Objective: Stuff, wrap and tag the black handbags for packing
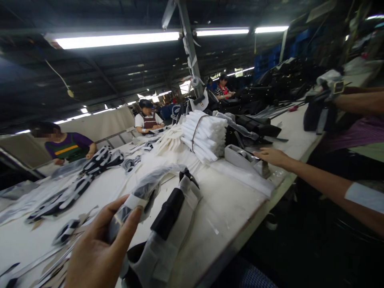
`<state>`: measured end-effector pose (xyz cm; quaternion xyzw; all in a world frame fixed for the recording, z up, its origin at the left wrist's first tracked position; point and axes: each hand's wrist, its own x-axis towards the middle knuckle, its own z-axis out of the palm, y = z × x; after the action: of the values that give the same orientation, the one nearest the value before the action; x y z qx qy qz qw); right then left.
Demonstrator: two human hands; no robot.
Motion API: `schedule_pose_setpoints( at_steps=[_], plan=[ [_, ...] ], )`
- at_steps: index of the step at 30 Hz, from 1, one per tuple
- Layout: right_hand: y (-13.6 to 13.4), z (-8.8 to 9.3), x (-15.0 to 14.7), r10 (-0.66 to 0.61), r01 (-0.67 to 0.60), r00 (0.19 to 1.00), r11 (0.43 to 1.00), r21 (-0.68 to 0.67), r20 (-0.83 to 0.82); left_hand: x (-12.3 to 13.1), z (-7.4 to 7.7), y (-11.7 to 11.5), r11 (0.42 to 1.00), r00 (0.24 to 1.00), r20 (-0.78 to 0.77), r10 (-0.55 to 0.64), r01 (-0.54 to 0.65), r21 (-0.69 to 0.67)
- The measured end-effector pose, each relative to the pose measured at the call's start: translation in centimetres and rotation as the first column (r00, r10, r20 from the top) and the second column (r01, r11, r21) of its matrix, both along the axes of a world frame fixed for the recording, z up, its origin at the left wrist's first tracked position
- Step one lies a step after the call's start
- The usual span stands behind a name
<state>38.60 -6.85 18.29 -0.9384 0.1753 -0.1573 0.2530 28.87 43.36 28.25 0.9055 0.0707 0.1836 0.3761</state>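
My left hand is closed around a curved bag handle wrapped in clear plastic, with a white band near my thumb. The handle belongs to a bag with black and pale grey parts, lying on the table and partly covered by thin wrapping. Farther right, my right hand reaches to a grey tape dispenser. Its fingers are pinched at the dispenser's cutting end, on the tape, which hardly shows.
A banded stack of white rolls stands behind the dispenser. Wrapped dark straps and loose strips lie at left. Black bags are behind. A co-worker's hands hold a dark bag at right; other people sit across the table.
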Motion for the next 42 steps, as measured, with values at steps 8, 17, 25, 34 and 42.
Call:
schedule_pose_setpoints(
  at_steps=[8, 17, 25, 34, 42],
  plan=[
    [-0.6, -0.2, -0.8, -0.024, -0.109, 0.979, 0.771, 0.628, 0.2, -0.1, 0.3, -0.3, 0.999, 1.0, 0.011, 0.013, -0.013, 0.03],
    [0.5, -0.6, -6.0, -0.158, -0.103, 0.963, 0.527, 0.844, 0.216, 0.1, 0.1, -0.3, 0.992, 0.992, -0.007, 0.126, -0.126, 0.03],
    [2.0, -4.8, -8.1, -0.229, -0.094, 0.946, 0.488, 0.868, 0.231, -0.3, 0.2, -0.2, 0.997, 0.998, 0.008, 0.062, -0.062, 0.037],
    [16.1, 0.2, -7.9, 0.291, -0.628, 0.778, 0.344, 0.698, 0.557, -1.3, -0.4, -2.2, 0.992, 0.956, 0.273, -0.111, 0.123, -0.03],
    [30.0, 6.5, -8.7, 0.503, -0.744, 0.577, 0.0, 0.668, 0.643, -1.3, -1.1, -2.6, 0.976, 0.907, 0.378, -0.188, 0.214, -0.028]
  ],
)
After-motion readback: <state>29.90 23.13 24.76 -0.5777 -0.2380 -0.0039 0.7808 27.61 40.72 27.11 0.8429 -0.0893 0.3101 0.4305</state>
